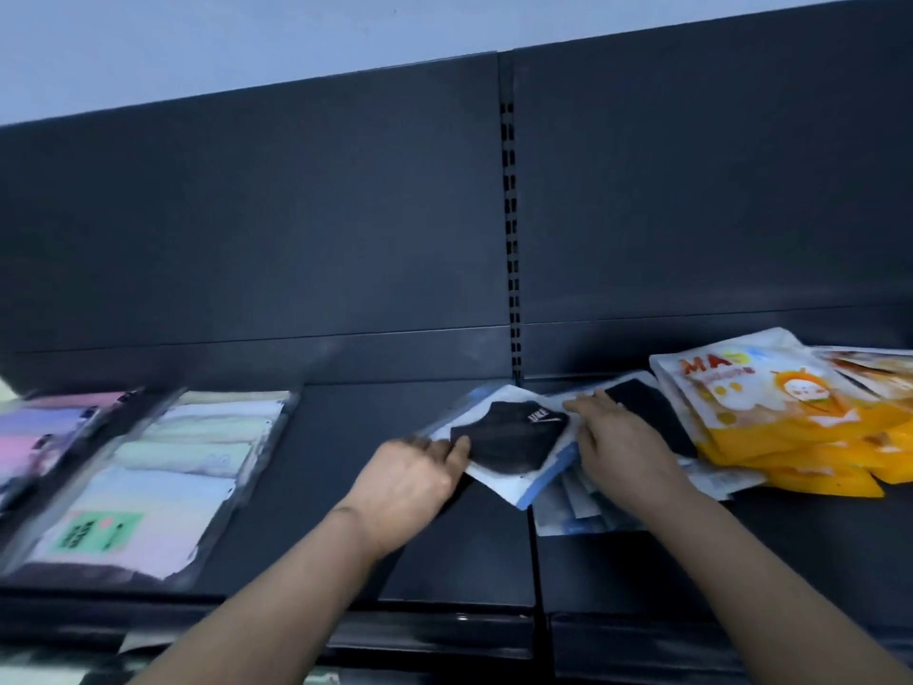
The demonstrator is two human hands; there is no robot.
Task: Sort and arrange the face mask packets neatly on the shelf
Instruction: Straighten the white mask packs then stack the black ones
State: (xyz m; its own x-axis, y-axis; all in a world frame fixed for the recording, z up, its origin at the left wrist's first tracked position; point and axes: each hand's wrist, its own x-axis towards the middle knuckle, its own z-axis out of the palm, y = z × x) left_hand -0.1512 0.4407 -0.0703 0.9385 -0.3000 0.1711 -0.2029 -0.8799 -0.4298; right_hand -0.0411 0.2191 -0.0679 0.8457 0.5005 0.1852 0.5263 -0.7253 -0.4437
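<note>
On the shelf, left hand pinches a black-mask packet; right hand presses flat on the pile.

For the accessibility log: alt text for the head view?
Two hands work on a dark shelf: the left hand pinches the edge of a black mask packet, while the right hand presses flat on a pile of similar packets. Orange packets lie right, pastel packets left.
</note>
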